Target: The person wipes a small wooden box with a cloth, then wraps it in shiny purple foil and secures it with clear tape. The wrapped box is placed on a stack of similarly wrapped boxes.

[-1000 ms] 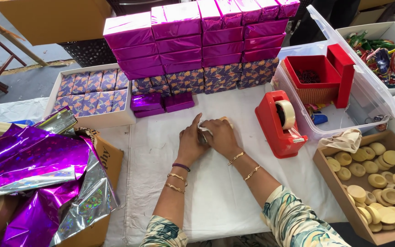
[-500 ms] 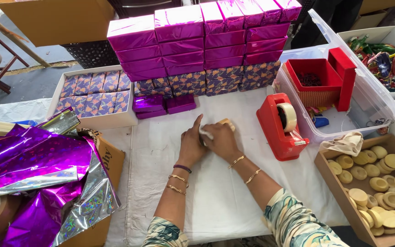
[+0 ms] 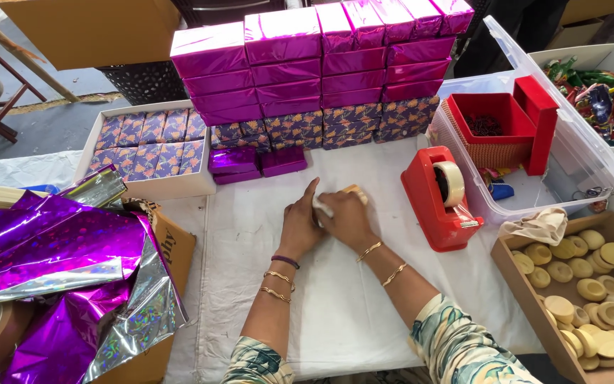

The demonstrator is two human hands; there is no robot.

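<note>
Both of our hands close their grip on one small pale piece, pressed down on the white table just left of the red tape dispenser. Our left hand lies flat-fingered over the piece's left end, and our right hand curls tight over its right end, where a tan edge peeks out past the knuckles. What the piece is we cannot tell; the fingers hide most of it.

Behind the dispenser and further left, two small purple-wrapped boxes lie on the table, and beyond them rises a stack of magenta foil boxes. Further left of the dispenser sits a white tray of patterned boxes, and nearer us a heap of purple foil sheets. Right of the dispenser stands a clear plastic bin holding a red box. Nearer us on that side, a cardboard box of pale round discs sits at the table's edge.
</note>
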